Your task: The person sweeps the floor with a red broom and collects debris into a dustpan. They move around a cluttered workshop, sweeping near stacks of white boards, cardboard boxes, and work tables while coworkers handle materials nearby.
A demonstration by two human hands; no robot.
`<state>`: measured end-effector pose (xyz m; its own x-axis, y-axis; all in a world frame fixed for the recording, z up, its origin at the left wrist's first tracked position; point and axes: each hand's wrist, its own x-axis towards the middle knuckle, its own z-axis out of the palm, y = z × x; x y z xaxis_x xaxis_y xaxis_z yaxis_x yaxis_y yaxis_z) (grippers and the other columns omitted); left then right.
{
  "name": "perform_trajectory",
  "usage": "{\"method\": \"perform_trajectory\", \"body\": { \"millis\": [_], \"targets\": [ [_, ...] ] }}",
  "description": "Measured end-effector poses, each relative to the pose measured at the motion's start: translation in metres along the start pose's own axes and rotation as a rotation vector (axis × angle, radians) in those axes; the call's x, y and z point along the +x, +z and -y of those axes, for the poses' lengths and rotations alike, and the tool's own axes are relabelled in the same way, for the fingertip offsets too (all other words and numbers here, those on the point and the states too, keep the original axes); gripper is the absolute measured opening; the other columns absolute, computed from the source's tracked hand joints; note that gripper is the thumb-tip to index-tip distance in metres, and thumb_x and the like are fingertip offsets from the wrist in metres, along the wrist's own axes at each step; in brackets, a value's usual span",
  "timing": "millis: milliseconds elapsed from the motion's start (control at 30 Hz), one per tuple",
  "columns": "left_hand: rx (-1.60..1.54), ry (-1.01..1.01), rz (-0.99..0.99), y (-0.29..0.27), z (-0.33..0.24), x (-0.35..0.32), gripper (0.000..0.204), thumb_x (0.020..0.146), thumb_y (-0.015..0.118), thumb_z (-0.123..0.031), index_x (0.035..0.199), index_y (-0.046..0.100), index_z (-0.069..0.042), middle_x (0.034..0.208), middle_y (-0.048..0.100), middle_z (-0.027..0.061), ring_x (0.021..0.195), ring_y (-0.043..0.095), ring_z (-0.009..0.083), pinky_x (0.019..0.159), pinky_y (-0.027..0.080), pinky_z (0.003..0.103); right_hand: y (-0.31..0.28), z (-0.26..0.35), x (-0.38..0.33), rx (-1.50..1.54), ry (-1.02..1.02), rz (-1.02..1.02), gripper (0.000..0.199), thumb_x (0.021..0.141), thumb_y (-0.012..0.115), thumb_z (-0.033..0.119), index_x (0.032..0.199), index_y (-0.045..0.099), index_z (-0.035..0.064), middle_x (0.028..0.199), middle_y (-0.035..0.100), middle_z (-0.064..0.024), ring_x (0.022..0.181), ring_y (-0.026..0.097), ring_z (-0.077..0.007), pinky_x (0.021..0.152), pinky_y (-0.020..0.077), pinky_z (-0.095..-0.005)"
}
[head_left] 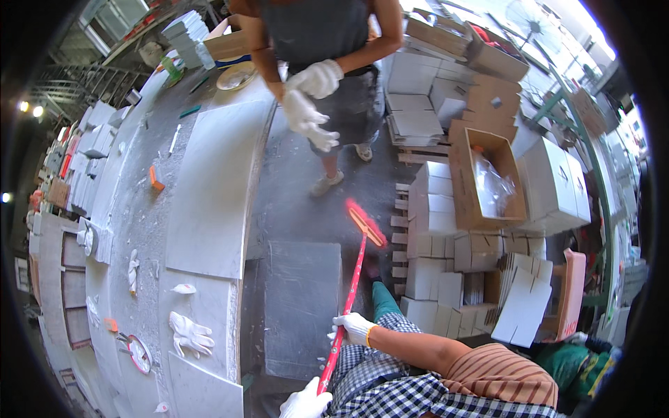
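The white-gloved left hand (305,402), at the lower edge of the frame, is closed around the shaft of a broom (356,279); the right hand (354,329), gloved likewise, curls snugly round it higher up. The slim red shaft, speckled white, slants up to a blurred head of soft red bristles just right of centre, over the smooth grey floor (300,216). Left of it lies a flat, dark rectangular slab (302,306); at right, boxy white cartons (426,272) are stacked; at left runs a powdery bench (138,230)
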<state>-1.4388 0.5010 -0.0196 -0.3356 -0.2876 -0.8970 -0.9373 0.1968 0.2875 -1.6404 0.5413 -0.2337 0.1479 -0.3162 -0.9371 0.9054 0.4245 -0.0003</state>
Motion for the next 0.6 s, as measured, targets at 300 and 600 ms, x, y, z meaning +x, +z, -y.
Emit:
{"method": "perform_trajectory", "body": {
  "millis": [300,600],
  "targets": [
    [-0.413,-0.009,-0.05,-0.002,-0.082,0.064,0.069,0.089,0.06,-0.045,0.149,0.04,-0.018,0.114,0.068,0.0215,0.106,0.067,0.0322,0.09,0.051,0.039,0.023,0.132,-0.007,-0.253,-0.108,-0.041,0.017,0.092,0.062,0.01,0.1,0.048,0.0048,0.08,0.058,-0.0103,0.067,0.067,-0.0261,0.057,0.0627,-0.0472],
    [-0.47,-0.099,-0.017,-0.067,-0.156,0.069,0.074,0.09,0.057,-0.046,0.151,0.036,-0.009,0.123,0.063,0.0259,0.114,0.063,0.0383,0.094,0.05,0.041,0.058,0.196,-0.016,-0.466,-0.285,-0.1,0.022,0.095,0.062,0.016,0.109,0.048,0.0074,0.075,0.058,-0.0057,0.058,0.062,-0.0186,0.049,0.0567,-0.0346]
  ]
}}
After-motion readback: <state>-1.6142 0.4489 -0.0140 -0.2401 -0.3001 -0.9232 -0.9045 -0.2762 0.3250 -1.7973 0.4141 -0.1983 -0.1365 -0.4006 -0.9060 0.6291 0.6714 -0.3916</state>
